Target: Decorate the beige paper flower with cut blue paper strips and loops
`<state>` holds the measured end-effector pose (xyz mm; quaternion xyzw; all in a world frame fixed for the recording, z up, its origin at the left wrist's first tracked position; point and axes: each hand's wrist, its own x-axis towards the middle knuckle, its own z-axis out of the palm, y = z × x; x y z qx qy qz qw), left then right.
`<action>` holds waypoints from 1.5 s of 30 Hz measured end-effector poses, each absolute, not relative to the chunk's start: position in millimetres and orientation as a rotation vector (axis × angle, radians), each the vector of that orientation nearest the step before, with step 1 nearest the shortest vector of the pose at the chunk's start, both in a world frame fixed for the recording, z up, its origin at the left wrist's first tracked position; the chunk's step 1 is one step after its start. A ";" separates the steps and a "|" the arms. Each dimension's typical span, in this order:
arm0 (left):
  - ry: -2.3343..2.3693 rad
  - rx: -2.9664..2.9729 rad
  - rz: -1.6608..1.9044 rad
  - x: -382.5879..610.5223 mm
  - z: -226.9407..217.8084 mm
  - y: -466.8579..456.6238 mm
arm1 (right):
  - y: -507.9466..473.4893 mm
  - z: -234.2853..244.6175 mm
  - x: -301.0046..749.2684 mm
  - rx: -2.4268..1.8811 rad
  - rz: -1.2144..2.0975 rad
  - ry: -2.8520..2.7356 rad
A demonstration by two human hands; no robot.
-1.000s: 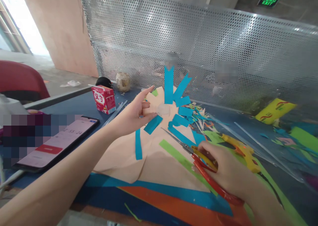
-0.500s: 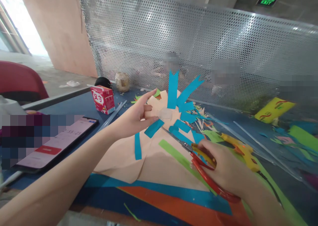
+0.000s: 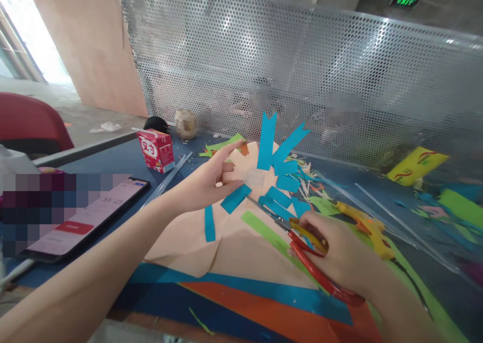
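Observation:
My left hand (image 3: 211, 179) pinches the edge of a round pale-peach paper cutout (image 3: 264, 181) with a translucent patch at its middle. Blue paper strips radiate from the cutout; two longer ones (image 3: 267, 142) point up with notched ends. My right hand (image 3: 335, 247) is wrapped around the red and yellow handles of a pair of scissors (image 3: 281, 221). The blade tips reach the lower edge of the cutout, beside a short blue strip (image 3: 236, 198) near my left thumb. Underneath lies a large peach paper sheet (image 3: 188, 247) with a green strip (image 3: 264, 232) on it.
A yellow glue gun (image 3: 372, 227) lies right of my right hand, near clear glue sticks. Paper scraps (image 3: 449, 212) cover the right side. At left are a phone (image 3: 86, 217) and a red drink carton (image 3: 156, 151). A perforated metal screen (image 3: 302, 66) stands behind the table.
The cutout with its blue strips has shifted slightly right and down in my left hand. The scissors have barely moved, their tips still by the cutout's lower edge.

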<state>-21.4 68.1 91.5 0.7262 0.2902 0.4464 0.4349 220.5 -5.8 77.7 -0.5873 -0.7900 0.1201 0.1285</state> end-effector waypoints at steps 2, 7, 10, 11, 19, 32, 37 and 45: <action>0.721 1.730 1.123 -20.4 92.5 66.8 | -5.4 77.3 221.1 -1.673 0.330 -2.306; 0.697 1.714 1.113 -19.8 92.4 66.6 | -5.2 78.1 221.5 -1.637 0.304 -2.321; 0.707 1.747 1.097 -19.9 92.1 66.6 | -5.7 78.8 221.7 -1.663 0.299 -2.335; 0.711 1.749 1.092 -19.8 92.1 66.4 | -5.8 78.7 221.8 -1.674 0.303 -2.340; 0.721 1.692 1.112 -17.4 92.7 65.4 | -5.4 75.7 224.1 -1.666 0.346 -2.328; 0.770 1.831 1.121 -18.3 91.0 68.2 | -7.5 80.9 223.1 -1.623 0.323 -2.349; 0.713 1.719 1.134 -18.2 93.4 70.6 | -7.7 81.4 220.9 -1.646 0.302 -2.350; 0.699 1.320 1.287 -23.5 88.0 85.0 | -8.5 80.8 226.4 -1.588 0.462 -2.233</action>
